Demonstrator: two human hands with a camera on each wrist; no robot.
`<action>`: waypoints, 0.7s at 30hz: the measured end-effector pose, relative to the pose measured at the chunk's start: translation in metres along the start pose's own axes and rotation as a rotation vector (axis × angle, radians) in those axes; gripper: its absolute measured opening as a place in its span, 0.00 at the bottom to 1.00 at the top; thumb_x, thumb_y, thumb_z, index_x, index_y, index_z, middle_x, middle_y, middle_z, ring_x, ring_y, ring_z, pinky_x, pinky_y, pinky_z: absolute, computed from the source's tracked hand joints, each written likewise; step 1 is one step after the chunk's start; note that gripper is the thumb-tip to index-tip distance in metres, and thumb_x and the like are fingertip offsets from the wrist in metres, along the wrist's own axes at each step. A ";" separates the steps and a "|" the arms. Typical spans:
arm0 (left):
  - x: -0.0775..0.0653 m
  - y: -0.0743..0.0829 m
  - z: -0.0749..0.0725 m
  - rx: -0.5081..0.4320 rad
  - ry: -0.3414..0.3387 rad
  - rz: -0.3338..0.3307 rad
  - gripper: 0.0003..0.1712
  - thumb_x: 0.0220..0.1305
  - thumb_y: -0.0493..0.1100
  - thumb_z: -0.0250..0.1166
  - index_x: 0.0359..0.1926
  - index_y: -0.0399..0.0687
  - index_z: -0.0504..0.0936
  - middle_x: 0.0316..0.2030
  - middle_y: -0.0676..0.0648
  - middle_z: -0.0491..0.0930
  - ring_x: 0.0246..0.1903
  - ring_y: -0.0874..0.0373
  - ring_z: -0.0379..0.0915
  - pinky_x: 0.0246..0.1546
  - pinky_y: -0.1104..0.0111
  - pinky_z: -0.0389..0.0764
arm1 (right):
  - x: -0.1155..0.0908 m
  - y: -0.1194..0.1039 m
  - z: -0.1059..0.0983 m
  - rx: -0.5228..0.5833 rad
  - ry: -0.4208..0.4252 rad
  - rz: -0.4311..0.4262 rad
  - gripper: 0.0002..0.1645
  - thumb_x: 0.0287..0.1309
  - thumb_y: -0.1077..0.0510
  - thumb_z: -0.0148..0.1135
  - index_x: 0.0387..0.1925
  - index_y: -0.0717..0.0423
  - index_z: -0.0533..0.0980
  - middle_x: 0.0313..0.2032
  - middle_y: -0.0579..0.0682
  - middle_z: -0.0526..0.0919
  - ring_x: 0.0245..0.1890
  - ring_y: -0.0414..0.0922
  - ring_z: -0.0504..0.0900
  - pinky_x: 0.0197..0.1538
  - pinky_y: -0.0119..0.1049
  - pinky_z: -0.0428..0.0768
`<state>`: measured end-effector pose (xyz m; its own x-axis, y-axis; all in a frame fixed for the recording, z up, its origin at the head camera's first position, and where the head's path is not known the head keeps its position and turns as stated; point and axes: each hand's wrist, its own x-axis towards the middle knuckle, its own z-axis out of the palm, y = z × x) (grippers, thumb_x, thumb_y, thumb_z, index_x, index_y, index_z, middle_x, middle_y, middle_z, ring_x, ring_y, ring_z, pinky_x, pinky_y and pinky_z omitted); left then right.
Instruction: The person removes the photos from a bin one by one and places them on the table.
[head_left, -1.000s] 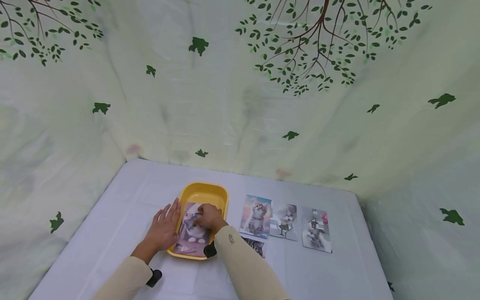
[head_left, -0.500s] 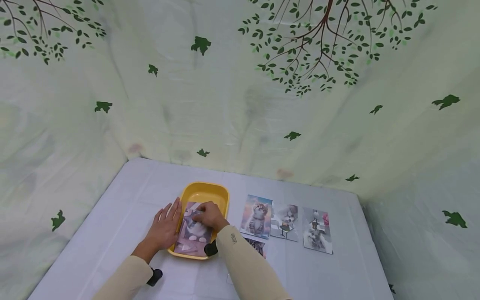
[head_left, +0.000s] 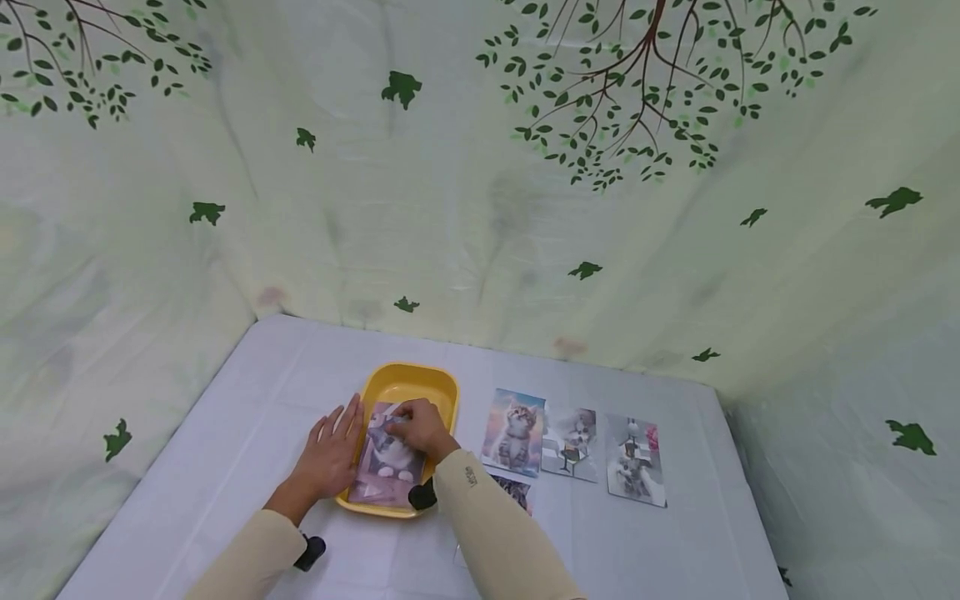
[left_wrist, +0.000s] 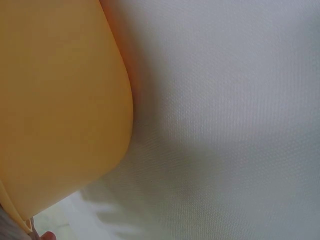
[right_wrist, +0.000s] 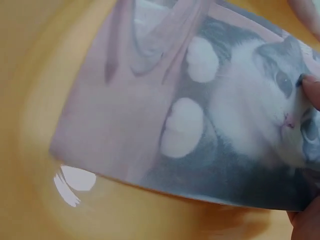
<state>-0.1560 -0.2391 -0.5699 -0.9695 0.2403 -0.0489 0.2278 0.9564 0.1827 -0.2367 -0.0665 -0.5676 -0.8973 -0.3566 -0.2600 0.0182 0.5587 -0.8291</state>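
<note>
In the head view, a yellow plastic tray [head_left: 408,372] stands left of the table's middle. A picture card of a grey-and-white cat [head_left: 386,487] is inside it, toward the near end. My right hand [head_left: 422,427] reaches in and grips the card near its far end. In the right wrist view, the thumb [right_wrist: 312,91] lies on the cat's face and another finger [right_wrist: 306,225] is at the card's edge. My left hand [head_left: 327,450], fingers straight, rests along the tray's left rim. The left wrist view shows the tray's outer wall [left_wrist: 65,100].
Right of the tray lie a kitten card [head_left: 513,433], a greyish card [head_left: 570,446] partly beneath it, and another greyish card [head_left: 635,462] further right. A striped-cat card [head_left: 514,492] is partly hidden by my right sleeve. A leaf-patterned curtain [head_left: 465,208] surrounds the white table [head_left: 300,358].
My right hand's fingers curl in slightly more on the cat card, and the card's near edge has shifted a little away from the tray's near rim. The left hand stays put.
</note>
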 end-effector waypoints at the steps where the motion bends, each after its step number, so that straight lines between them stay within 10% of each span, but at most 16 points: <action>1: 0.000 0.000 0.000 0.007 0.000 0.001 0.52 0.51 0.41 0.63 0.72 0.29 0.47 0.73 0.34 0.42 0.69 0.33 0.45 0.67 0.39 0.49 | 0.000 -0.001 -0.002 -0.007 0.011 -0.025 0.07 0.53 0.55 0.70 0.34 0.53 0.84 0.30 0.42 0.81 0.29 0.38 0.74 0.33 0.29 0.77; 21: 0.002 -0.001 0.002 0.026 0.005 0.005 0.50 0.50 0.38 0.58 0.72 0.28 0.45 0.73 0.34 0.41 0.69 0.33 0.44 0.67 0.39 0.48 | -0.031 -0.033 -0.119 0.122 0.166 -0.247 0.11 0.57 0.56 0.67 0.39 0.58 0.82 0.34 0.49 0.85 0.31 0.41 0.78 0.36 0.33 0.79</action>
<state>-0.1576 -0.2396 -0.5726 -0.9688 0.2442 -0.0429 0.2349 0.9592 0.1573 -0.2618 0.0150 -0.4733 -0.9408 -0.3374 0.0321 -0.1650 0.3732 -0.9130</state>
